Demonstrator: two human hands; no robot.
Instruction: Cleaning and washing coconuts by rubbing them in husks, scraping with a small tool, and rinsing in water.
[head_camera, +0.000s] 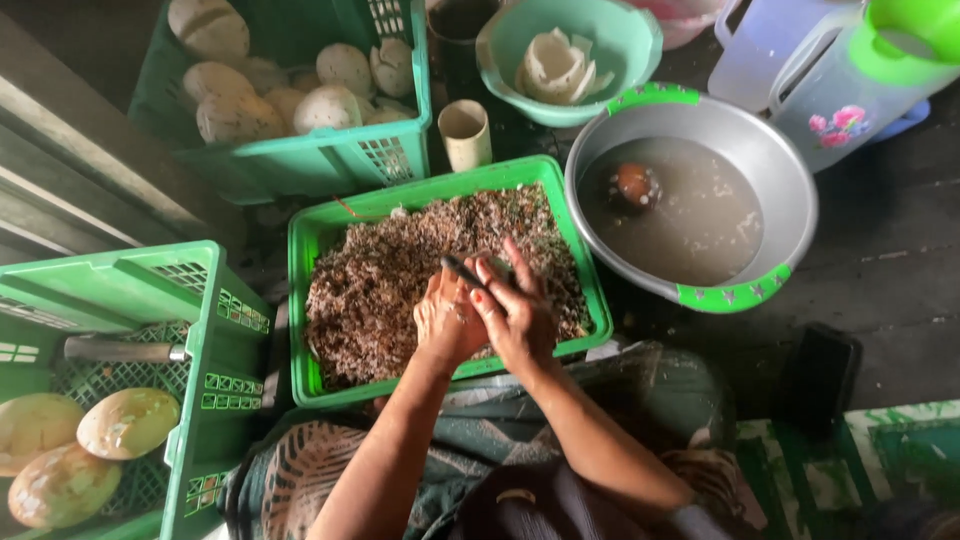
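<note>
Both hands were pressed together over the green tray (330, 228) at centre. Left hand (447, 322) cupped something I couldn't make out; right hand (517, 312) wrapped over it, pinching a dark-handled blade (462, 269) that poked out at 11 o'clock.

My read on doing it well: keep the work low over the tray so scrapings drop in, take short strokes away from the cupping palm, and keep the thumb off the edge.

The tray held a deep bed of brown shavings (385, 285).

Outward:
- 2 o'clock: grey basin (775, 165) with green handles, cloudy water, one brown round piece (634, 184) sitting in it.
- 12 o'clock: mint bowl (620, 55) with white peeled pieces (555, 68); tan cup (464, 133) beside it.
- 11 o'clock: green crate (300, 160) of pale round husked fruits (327, 107).
- 8 o'clock: another green crate (215, 340), three yellowish rounds (128, 421), grey handle across the top.
- 1 o'clock: two clear jugs (850, 90), green lid.
</note>
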